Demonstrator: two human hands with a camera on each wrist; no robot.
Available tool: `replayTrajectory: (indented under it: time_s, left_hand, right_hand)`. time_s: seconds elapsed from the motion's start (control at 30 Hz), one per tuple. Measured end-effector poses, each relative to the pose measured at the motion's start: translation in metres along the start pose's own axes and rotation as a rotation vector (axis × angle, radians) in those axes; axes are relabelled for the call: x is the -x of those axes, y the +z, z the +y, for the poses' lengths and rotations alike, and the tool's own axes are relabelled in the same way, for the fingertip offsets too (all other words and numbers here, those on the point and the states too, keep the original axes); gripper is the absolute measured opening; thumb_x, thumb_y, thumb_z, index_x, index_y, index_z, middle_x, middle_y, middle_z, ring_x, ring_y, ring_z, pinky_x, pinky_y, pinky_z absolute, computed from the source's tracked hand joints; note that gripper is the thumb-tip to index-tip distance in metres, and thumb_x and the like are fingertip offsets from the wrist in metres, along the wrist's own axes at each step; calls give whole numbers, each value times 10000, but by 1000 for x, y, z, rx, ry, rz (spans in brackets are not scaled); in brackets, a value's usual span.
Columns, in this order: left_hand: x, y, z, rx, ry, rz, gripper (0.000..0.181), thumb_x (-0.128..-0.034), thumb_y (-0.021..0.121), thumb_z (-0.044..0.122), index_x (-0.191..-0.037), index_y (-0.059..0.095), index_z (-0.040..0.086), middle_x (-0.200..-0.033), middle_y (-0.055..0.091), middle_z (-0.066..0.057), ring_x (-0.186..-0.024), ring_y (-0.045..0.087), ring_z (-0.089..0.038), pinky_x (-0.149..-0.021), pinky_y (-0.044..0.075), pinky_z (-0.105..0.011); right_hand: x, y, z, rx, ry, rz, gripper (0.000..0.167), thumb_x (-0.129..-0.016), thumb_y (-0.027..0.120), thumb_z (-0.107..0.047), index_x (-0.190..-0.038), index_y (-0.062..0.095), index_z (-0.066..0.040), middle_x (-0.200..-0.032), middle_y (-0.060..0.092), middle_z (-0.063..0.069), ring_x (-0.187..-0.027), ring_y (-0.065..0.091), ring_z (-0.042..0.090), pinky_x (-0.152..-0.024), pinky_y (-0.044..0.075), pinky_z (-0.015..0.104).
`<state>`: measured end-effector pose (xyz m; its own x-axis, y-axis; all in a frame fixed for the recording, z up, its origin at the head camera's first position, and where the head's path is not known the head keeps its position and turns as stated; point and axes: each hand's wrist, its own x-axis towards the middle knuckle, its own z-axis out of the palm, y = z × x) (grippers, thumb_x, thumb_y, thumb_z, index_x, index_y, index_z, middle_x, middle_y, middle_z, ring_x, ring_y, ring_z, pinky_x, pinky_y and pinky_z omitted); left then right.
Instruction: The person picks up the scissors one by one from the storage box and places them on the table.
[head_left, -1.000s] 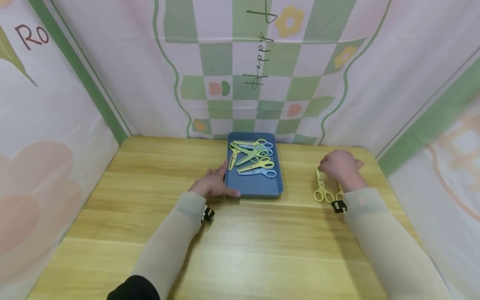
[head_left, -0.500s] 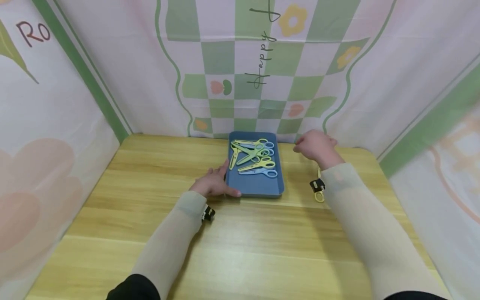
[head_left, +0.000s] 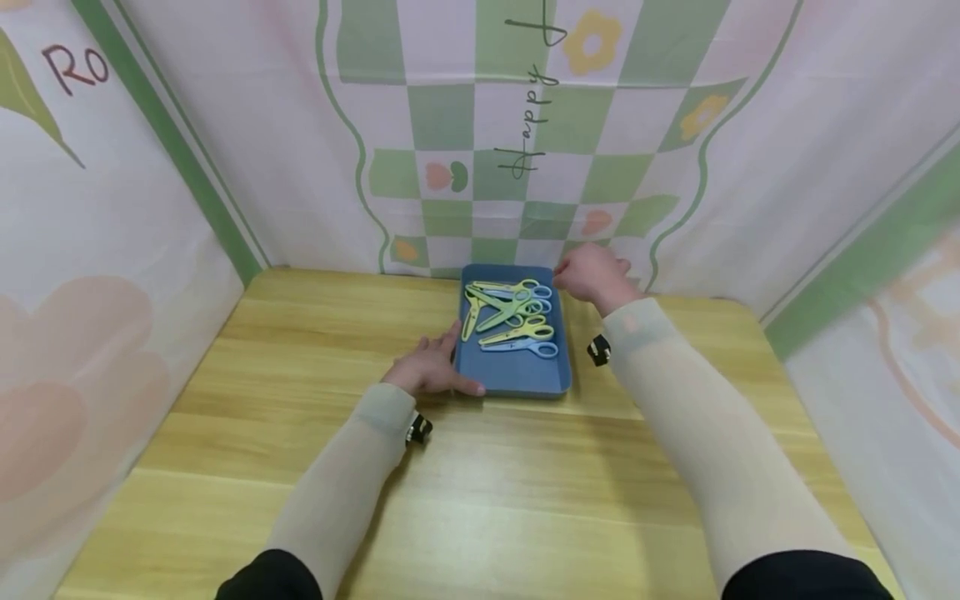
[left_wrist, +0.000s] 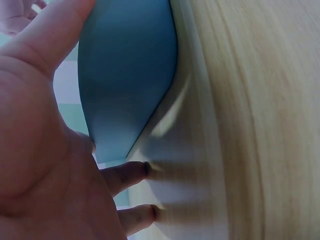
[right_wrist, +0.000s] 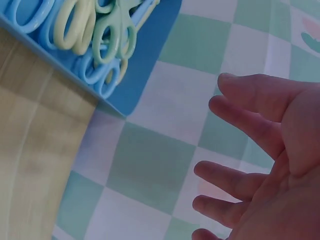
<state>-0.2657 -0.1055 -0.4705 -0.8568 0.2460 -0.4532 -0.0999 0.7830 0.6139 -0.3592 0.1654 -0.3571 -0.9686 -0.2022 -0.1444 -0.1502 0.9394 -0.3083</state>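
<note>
A blue tray [head_left: 513, 383] stands at the back of the table, holding several pairs of scissors. Among them are green scissors [head_left: 498, 312], yellow scissors [head_left: 513, 335] and blue scissors [head_left: 546, 350], loosely overlapping. My left hand [head_left: 427, 368] rests against the tray's left side, thumb near its front corner, fingers spread and fairly straight. In the left wrist view, that thumb lies along the tray wall [left_wrist: 130, 70]. My right hand [head_left: 595, 273] hovers near the back right corner. In the right wrist view its fingers are loosely bent, holding nothing, apart from the scissor handles [right_wrist: 115, 35].
The wooden table [head_left: 480, 500] extends in front and to both sides of the tray. A printed curtain [head_left: 495, 200] hangs directly behind it. My right forearm [head_left: 690, 417] covers the place where yellow scissors lay earlier.
My right hand has moved left and back, away from the yellow scissors on the right, to the tray's back right corner. The left hand and tray have stayed put.
</note>
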Motion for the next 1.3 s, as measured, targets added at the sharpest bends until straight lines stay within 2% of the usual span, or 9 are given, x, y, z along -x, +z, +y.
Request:
replayTrajectory:
  time_s: [0.17,0.37,0.57,0.67,0.8,0.93,1.1,1.3]
  left_hand:
    - [2,1,1,-7,-12,4,1321,-663,850,625,-1597,-48,365,-1659,32,-77,-1489,-73,-353,-1074,-44,-723]
    - [1,0,3,-22,-14,2,1323,-650,839,654,-1591,-52,389,-1660,35,-61,-1492,-68,-334,-1076,-47,-719]
    - [-2,0,1,-11,-7,0,1312,-676,847,613,-1587,-70,389,-1661,7,7,-1488,-93,-332,-1096,-27,-697]
    - [-2,0,0,-10,0,0,1303,-683,844,611,-1588,-66,388,-1661,6,35,-1489,-93,-326,-1095,-24,-700]
    - [0,0,1,-6,2,3,1314,-667,843,631,-1589,-61,388,-1662,20,25,-1489,-85,-335,-1085,-39,-710]
    - [0,0,2,2,-7,6,1313,-665,847,627,-1589,-55,394,-1662,35,20,-1489,-78,-342,-1085,-34,-712]
    - [0,-1,2,-10,-27,-2,1315,-657,844,641,-1590,-48,392,-1660,56,-52,-1493,-62,-334,-1078,-29,-724]
    - [6,-1,3,-46,-11,3,1321,-657,831,662,-1595,-51,368,-1656,74,-75,-1495,-39,-332,-1079,-28,-723]
  right_hand:
    - [-7,12,-2,-18,-18,-6,250,-917,665,-220,-1100,747,-71,-1186,687,125,-1182,530,417,-989,49,828]
    - [-14,21,-2,-36,6,-7,240,-922,677,-209,-1118,749,-90,-1212,678,106,-1209,515,409,-1009,45,810]
    - [-21,23,-4,-11,15,-17,267,-916,674,-216,-1154,738,-113,-1242,663,96,-1194,516,388,-1036,147,756]
    - [-27,25,-4,6,11,-13,281,-915,653,-215,-1167,736,-123,-1275,646,100,-1229,490,407,-1044,131,758]
    - [-35,29,-4,48,-11,-23,292,-925,629,-213,-1181,733,-120,-1296,629,114,-1265,453,431,-1037,106,781]
    - [-40,34,-5,77,-32,-17,295,-918,635,-225,-1177,742,-131,-1294,626,114,-1263,437,435,-1036,166,762]
    - [-44,37,-10,94,-38,-16,275,-916,651,-250,-1150,757,-153,-1302,598,126,-1267,395,464,-1005,227,735]
    - [-49,38,-14,83,-18,-26,267,-932,646,-233,-1163,760,-161,-1387,503,189,-1307,329,498,-960,267,716]
